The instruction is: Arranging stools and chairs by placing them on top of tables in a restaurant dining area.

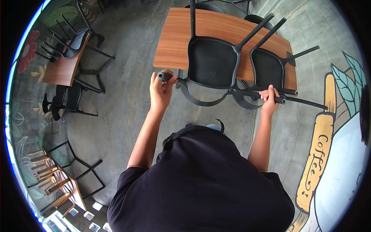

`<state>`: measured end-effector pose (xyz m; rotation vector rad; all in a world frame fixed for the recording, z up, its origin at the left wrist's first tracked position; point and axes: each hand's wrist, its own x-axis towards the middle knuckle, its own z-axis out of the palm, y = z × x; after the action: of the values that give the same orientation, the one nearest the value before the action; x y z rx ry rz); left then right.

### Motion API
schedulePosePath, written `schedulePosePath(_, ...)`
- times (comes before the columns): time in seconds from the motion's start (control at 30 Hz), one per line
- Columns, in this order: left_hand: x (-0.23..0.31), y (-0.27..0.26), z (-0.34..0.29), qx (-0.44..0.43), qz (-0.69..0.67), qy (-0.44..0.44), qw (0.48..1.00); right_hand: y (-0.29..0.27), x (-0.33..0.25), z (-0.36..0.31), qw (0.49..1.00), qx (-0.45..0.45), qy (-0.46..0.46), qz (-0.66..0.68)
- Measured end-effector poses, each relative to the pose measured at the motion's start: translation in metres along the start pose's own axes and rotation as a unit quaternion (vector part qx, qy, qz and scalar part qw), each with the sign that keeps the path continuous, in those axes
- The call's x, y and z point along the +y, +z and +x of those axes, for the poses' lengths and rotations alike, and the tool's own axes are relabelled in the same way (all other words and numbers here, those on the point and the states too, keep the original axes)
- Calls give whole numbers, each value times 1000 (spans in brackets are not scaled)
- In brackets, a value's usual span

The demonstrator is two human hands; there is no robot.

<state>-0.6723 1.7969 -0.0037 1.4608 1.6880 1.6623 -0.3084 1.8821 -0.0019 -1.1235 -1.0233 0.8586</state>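
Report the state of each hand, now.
Left hand: closed, holding a leg of the upside-down black chair.
Right hand: closed, holding another leg of that chair.

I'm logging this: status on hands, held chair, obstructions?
Left hand, right hand: each gripping a leg of the black chair. Chair upside down over wooden table. Second upturned chair close alongside.

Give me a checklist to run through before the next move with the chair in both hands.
1. Left hand closed round one chair leg: ok.
2. Right hand closed round another leg: ok.
3. Held chair upside down, seat underside showing: ok.
4. Held chair wholly within the table edge: not ok; in this view its near side reaches past.
5. Table bearing the held chair's weight: cannot tell.
6. Right-hand leg clear of the second chair: cannot tell; they look close.
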Motion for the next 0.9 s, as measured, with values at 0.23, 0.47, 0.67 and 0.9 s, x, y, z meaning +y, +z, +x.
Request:
schedulePosePath(0.23,3,16,18,6,-39,-14,999,5,1,17,999,36,10,-33)
schedulePosePath(0.47,2,33,28,23,-30,-11,999,5,6,33,996,47,8,-69)
schedulePosePath(0.67,-5,35,23,23,-10,-72,997,-3,44,36,994,31,-15,-105)
schedulePosePath(0.9,-53,32,-27,-65,151,-159,973,-22,134,-23,900,-61,290,-320)
